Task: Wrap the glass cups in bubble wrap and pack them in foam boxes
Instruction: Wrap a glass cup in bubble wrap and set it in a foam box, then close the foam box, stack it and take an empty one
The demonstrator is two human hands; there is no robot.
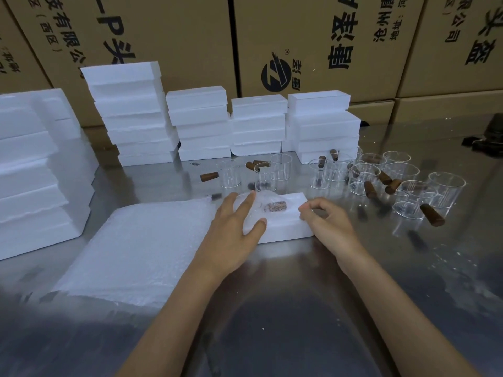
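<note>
An open white foam box (pixel 285 227) lies on the steel table in front of me. Inside it sits a glass cup wrapped in bubble wrap (pixel 268 208), its brown handle showing through. My left hand (pixel 234 229) presses flat on the wrapped cup with straight fingers. My right hand (pixel 325 221) rests at the box's right end, fingers loosely curled, holding nothing. A stack of bubble wrap sheets (pixel 136 248) lies to the left. Several bare glass cups with brown handles (pixel 364 178) stand behind and to the right.
Stacks of white foam boxes (pixel 198 123) line the back of the table, and taller ones stand at the far left (pixel 35 172). Brown cardboard cartons (pixel 299 44) form a wall behind. A dark object (pixel 487 137) lies at the far right.
</note>
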